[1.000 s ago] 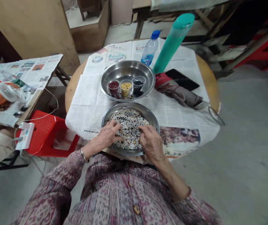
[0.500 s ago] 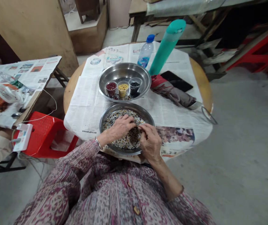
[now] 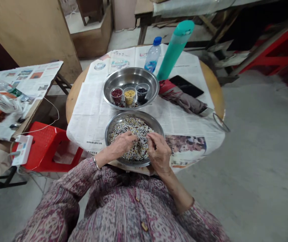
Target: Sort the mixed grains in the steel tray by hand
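Observation:
A steel basin (image 3: 108, 134) close to me holds a spread of mixed grains (image 3: 130, 126), white with yellow, black and dark red bits. Over its left half is my left hand (image 3: 123, 144), fingers curled and pinched low at the grains. My right hand (image 3: 158, 150) hovers at the basin's right side, thumb and fingertips pressed together. What either pinch holds is too small to make out. Behind, a wider steel basin (image 3: 131, 72) contains three clear cups: one of red beans (image 3: 117, 94), one of yellow grains (image 3: 129, 95) and one of black beans (image 3: 142, 92).
Newspaper (image 3: 83, 111) covers the round table. Beyond the wide basin stand a water bottle (image 3: 153, 55) and a tall teal bottle (image 3: 175, 50). A folded umbrella (image 3: 181, 97) and a dark tablet (image 3: 186, 86) lie right. A red stool (image 3: 43, 144) and a power strip (image 3: 22, 150) are left.
My left hand has drawn left, away from my right hand, and the gap between them has widened. The dark hollow in the grains looks smaller. The whole view has shifted slightly.

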A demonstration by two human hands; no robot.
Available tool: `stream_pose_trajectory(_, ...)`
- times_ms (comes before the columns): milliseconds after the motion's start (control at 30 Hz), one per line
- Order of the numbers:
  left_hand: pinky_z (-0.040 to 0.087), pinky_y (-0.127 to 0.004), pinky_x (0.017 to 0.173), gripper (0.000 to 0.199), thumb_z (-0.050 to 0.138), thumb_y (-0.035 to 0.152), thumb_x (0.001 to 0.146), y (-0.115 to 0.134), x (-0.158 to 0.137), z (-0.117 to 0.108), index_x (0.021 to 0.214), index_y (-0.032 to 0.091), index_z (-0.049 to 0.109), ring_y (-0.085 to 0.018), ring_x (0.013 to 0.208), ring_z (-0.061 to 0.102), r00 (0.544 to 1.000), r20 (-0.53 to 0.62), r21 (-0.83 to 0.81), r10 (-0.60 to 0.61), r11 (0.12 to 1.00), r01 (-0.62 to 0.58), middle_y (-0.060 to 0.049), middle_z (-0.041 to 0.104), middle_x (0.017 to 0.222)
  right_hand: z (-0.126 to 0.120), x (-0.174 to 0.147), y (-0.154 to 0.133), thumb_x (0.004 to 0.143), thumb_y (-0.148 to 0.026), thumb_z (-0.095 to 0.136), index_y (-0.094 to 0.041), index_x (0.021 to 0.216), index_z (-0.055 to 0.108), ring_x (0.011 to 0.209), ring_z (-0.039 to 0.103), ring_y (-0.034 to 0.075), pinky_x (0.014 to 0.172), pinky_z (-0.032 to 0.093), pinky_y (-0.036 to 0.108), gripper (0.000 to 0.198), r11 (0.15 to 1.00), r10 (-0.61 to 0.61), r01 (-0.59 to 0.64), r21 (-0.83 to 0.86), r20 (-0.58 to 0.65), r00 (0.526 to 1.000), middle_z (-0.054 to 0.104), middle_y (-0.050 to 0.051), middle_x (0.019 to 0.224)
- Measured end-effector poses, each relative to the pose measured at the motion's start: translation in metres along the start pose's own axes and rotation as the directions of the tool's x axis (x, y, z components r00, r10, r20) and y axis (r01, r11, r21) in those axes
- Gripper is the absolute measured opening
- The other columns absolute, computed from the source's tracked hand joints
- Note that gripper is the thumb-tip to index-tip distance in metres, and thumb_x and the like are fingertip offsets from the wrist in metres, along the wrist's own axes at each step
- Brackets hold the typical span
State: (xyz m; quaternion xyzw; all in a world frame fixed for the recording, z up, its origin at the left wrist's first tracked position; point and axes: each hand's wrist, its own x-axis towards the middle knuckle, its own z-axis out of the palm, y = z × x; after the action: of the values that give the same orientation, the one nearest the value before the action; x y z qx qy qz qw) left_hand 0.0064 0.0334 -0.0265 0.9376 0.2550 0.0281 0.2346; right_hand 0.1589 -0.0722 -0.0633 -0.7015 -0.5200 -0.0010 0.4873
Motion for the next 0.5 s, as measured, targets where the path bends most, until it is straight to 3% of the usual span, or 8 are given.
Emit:
stream_pose_trajectory(133, 0.049, -0.036, 0.1, 0.023, 0.046, 0.018, 0.101, 0.015, 0.009, 0.012, 0.116, 0.018, 0.064, -0.02, 0.108, 0.056, 0.981, 0.018, 0.088, 0.195, 0.977, -0.196, -0.008, 0.058, 0.113, 0.0, -0.002, 0.002, 0.099, -0.021, 0.039, -0.022, 0.116, 0.067, 0.112, 0.066, 0.021, 0.1, 0.054, 0.043, 0.032, 1.0, -0.012, 0.012, -0.023, -0.016, 1.0, 0.068, 0.012, 0.12)
stream_pose_trajectory(233, 0.045, -0.043, 0.105, 0.027, 0.047, 0.016, 0.1, 0.012, 0.026, 0.009, 0.121, 0.02, 0.064, -0.026, 0.126, 0.047, 0.965, 0.025, 0.235, 0.262, 0.937, -0.26, -0.011, 0.054, 0.132, -0.001, -0.003, 0.004, 0.098, -0.02, 0.038, -0.022, 0.12, 0.065, 0.115, 0.064, 0.021, 0.102, 0.053, 0.043, 0.035, 0.999, -0.03, 0.029, -0.033, -0.006, 1.0, 0.065, 0.013, 0.124)
stream_pose_trajectory(367, 0.045, -0.046, 0.103, 0.031, 0.044, 0.014, 0.1, -0.004, 0.038, -0.008, 0.122, 0.022, 0.064, -0.029, 0.129, 0.044, 0.987, -0.033, 0.342, 0.157, 0.93, -0.136, -0.009, 0.051, 0.141, -0.001, -0.004, 0.006, 0.097, -0.017, 0.039, -0.02, 0.122, 0.065, 0.116, 0.063, 0.022, 0.102, 0.052, 0.042, 0.036, 0.998, -0.05, 0.051, -0.023, 0.013, 0.999, 0.065, 0.014, 0.124)
stream_pose_trajectory(500, 0.049, -0.043, 0.095, 0.034, 0.04, 0.008, 0.098, -0.017, 0.019, -0.023, 0.119, 0.02, 0.065, -0.027, 0.116, 0.05, 0.994, -0.102, 0.338, -0.035, 0.939, 0.068, -0.012, 0.056, 0.131, 0.0, -0.004, 0.006, 0.096, -0.017, 0.041, -0.022, 0.121, 0.065, 0.115, 0.064, 0.022, 0.102, 0.052, 0.043, 0.035, 0.999, -0.025, 0.025, -0.024, 0.03, 0.999, 0.066, 0.012, 0.123)
